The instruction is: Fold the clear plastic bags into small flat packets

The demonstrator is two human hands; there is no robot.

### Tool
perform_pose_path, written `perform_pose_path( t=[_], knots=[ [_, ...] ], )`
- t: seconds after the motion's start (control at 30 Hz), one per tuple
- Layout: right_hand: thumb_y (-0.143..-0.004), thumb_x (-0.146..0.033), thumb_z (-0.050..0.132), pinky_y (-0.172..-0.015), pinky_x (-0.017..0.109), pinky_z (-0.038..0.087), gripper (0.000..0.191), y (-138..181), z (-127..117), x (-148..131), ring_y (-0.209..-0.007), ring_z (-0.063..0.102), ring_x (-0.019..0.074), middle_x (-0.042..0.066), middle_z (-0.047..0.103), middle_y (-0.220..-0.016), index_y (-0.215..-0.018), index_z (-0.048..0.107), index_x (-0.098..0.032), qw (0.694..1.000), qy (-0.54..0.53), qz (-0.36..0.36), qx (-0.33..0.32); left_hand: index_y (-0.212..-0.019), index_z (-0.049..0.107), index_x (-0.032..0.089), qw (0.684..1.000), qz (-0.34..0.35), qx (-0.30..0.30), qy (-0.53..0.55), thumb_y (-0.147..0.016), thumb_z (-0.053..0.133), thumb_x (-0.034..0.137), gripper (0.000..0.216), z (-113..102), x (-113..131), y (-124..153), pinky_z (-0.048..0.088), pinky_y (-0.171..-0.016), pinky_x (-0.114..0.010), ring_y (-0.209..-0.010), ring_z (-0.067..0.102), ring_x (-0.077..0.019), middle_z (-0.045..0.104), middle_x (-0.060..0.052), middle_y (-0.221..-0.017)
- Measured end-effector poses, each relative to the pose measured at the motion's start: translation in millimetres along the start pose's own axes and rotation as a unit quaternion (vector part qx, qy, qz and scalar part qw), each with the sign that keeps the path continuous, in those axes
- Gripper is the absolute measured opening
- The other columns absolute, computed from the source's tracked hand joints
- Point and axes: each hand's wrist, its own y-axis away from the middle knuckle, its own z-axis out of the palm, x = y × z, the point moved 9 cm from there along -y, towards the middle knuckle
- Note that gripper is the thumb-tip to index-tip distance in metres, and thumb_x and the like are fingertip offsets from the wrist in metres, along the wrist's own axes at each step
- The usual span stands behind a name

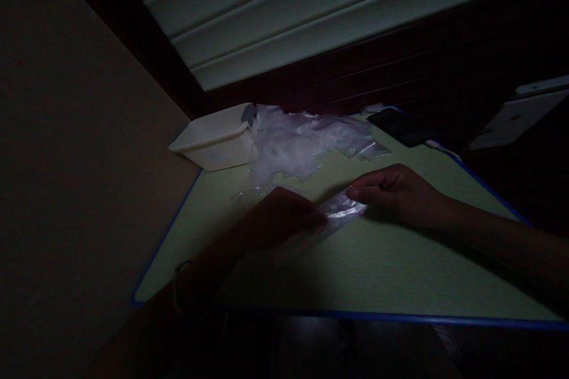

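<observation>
Pale green with a blue edge, the table [427, 269] carries a loose heap of clear plastic [288, 145] at the back, with a white tub [217, 145] beside it. Above the table's middle, the right grip [395, 192] is closed in a thumb-and-finger pinch and the left grip [287, 216], deep in shadow, appears closed too; the 2 share 1 clear bag [344, 210] stretched between them. It looks light, limp and slick, apt to crease, slide or tear, so gentle pinches at opposite edges should suit it best
</observation>
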Motion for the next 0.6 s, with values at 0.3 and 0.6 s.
perform_pose_path(
  t=[0.3, 0.6],
  knots=[
    [-0.074, -0.047, 0.073, -0.056, 0.030, 0.048, 0.025, 0, -9, 1, -0.061, 0.062, 0.0165, 0.004, 0.072, -0.072, -0.077, 0.076, -0.022, 1.000, 0.007, -0.004, 0.028, -0.077, 0.075, 0.014, 0.999, -0.022, -0.023, 0.040, -0.082, 0.061, 0.041, 0.031, 0, -20, 15, 0.037, -0.053, -0.020, -0.054, 0.051, -0.0082, 0.065, -0.001, -0.063],
    [-0.074, -0.044, 0.073, -0.057, 0.030, 0.048, 0.021, 0, -10, 1, -0.062, 0.063, 0.0171, 0.004, 0.073, -0.071, -0.078, 0.077, -0.024, 0.999, -0.016, 0.002, 0.028, -0.085, 0.076, 0.015, 0.997, -0.003, -0.052, 0.062, -0.089, 0.053, 0.043, 0.036, 1, -21, 24, 0.046, -0.063, -0.022, -0.064, 0.063, -0.0111, 0.074, -0.006, -0.078]
  ],
)
